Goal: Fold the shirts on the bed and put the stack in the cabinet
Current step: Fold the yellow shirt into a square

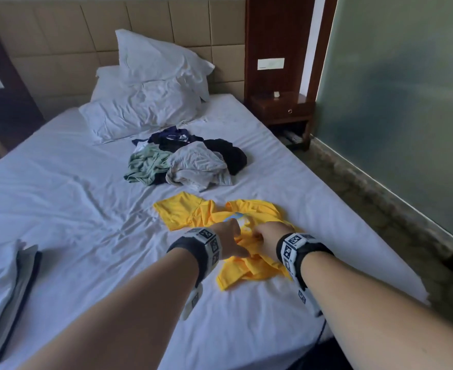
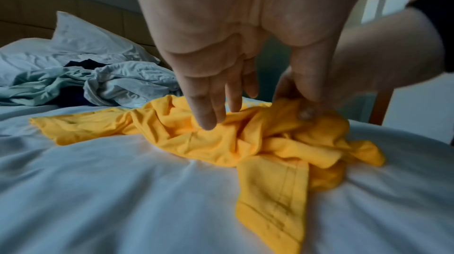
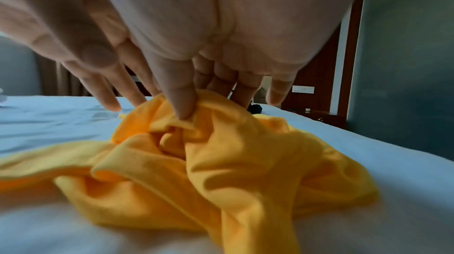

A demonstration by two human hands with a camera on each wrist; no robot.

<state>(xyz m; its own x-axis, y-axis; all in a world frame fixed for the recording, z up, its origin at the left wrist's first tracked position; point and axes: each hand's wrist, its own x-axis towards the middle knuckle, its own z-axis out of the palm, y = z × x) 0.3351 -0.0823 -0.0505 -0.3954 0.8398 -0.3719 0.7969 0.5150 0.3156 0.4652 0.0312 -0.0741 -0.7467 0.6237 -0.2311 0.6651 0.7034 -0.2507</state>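
Right hand [image 3: 196, 48] pinches the crumpled yellow cotton shirt [image 3: 221, 161] on the white-sheeted bed [image 1: 86, 182]; left hand [image 2: 233, 54] hovers, grip open.

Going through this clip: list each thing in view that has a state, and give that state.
yellow shirt: crumpled, unfolded, on the bed.
right hand: pinches the yellow shirt's cloth.
left hand: fingers straight, above the yellow shirt.
pile of shirts: heaped, unfolded.
folded stack: folded, at the bed's left edge.
pillows: rumpled, stacked against the headboard.
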